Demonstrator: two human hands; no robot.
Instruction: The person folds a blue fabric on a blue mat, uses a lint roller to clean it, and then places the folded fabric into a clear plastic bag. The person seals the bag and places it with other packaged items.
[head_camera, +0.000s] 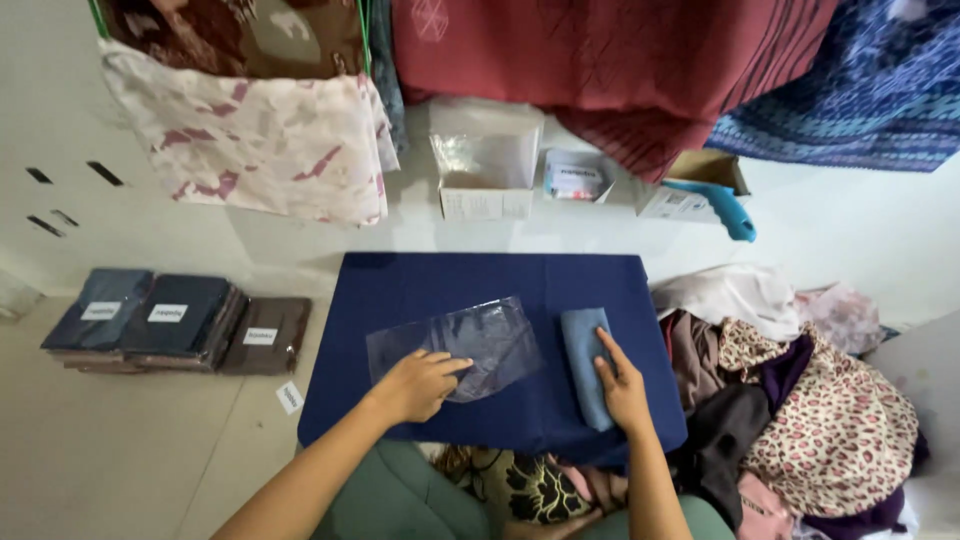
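A clear plastic bag (470, 345) lies flat on a dark blue cloth-covered board (400, 290) in front of me. My left hand (418, 383) rests on the bag's near edge, fingers curled and pressing it down. Beside it to the right lies a narrow folded blue-grey cloth (584, 360). My right hand (622, 385) lies flat on that cloth's right side, index finger stretched forward along it.
Packaged dark folded fabrics (160, 322) are stacked on the floor at left. A heap of mixed clothes (800, 400) lies at right. Small boxes (485, 165) and a blue tool (722, 205) sit at the back, under hanging fabrics (600, 60).
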